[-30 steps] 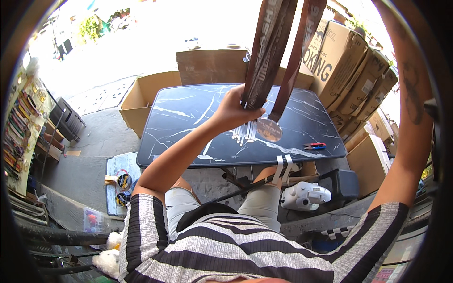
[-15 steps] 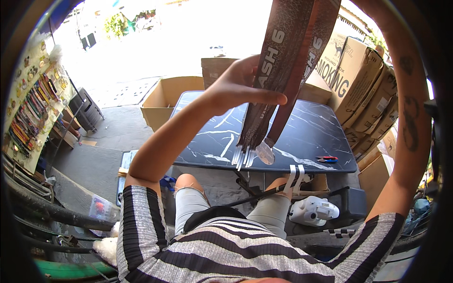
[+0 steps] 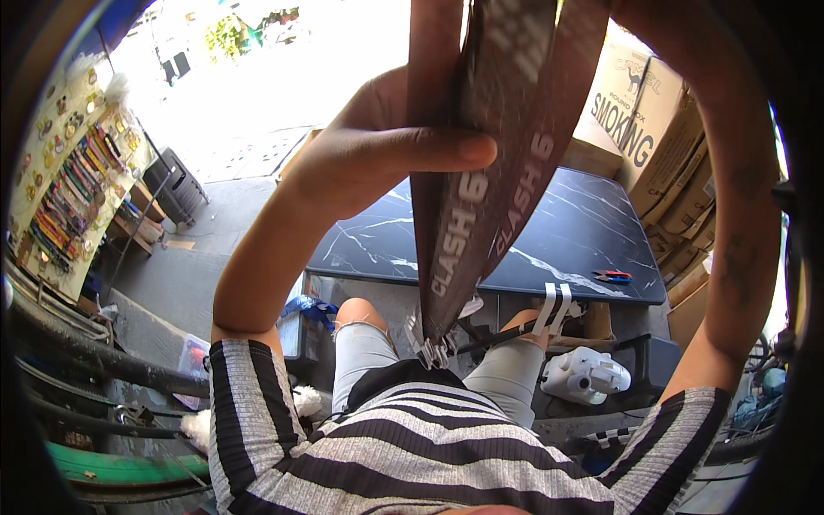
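straps (image 3: 481, 206), brown and lettered, hang close before your face above your lap, your left hand (image 3: 378, 154) pinching them under the thumb, your right hand out of view, black table (image 3: 592, 232) beyond.

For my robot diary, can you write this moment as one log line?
left hand: grips brown lanyard straps, raised | right hand: out of view | metal clips: dangle above lap | black marble table: ahead

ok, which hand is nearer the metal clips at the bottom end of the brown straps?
Left. The left hand grips the brown straps partway up, above the metal clips. The right hand is out of frame above; only its forearm shows.
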Demonstrator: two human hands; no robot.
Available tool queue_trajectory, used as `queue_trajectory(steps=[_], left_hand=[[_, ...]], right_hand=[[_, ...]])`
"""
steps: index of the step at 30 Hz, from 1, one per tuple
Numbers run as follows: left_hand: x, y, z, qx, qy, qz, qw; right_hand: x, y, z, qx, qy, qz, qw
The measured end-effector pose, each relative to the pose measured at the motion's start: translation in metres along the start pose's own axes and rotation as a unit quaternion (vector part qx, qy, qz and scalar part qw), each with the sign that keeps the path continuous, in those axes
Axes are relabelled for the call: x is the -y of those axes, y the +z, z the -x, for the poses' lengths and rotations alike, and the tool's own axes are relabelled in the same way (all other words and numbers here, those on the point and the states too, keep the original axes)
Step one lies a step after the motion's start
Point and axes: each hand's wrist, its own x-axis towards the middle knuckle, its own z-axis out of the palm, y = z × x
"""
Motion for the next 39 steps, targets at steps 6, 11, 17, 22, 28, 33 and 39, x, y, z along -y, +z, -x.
queue_trajectory(steps=[6,11,17,22,28,33,39], left_hand=[[0.003,0.0,0.014,0.027,0.022,0.083,0.996],[0.02,0.002,0.028,0.074,-0.017,0.151,0.986],[0.033,0.005,0.031,0.059,-0.054,0.141,0.987],[0.032,-0.005,0.014,0.135,-0.017,0.167,0.977],[0.041,-0.004,-0.007,0.123,-0.05,0.265,0.955],[0.043,-0.006,-0.021,0.146,-0.057,0.273,0.949],[0.033,-0.008,-0.032,0.108,-0.105,0.145,0.978]], right_hand=[[-0.035,0.035,0.027,-0.001,0.138,-0.034,0.99],[-0.078,0.072,0.068,-0.203,0.178,-0.02,0.962],[-0.085,0.071,0.081,-0.24,0.226,-0.014,0.944],[-0.08,0.06,0.084,-0.202,0.192,-0.069,0.958],[-0.078,0.05,0.091,-0.244,0.225,0.035,0.943],[-0.069,0.042,0.076,-0.212,0.137,-0.01,0.968],[-0.074,0.042,0.079,-0.26,0.105,-0.082,0.956]])
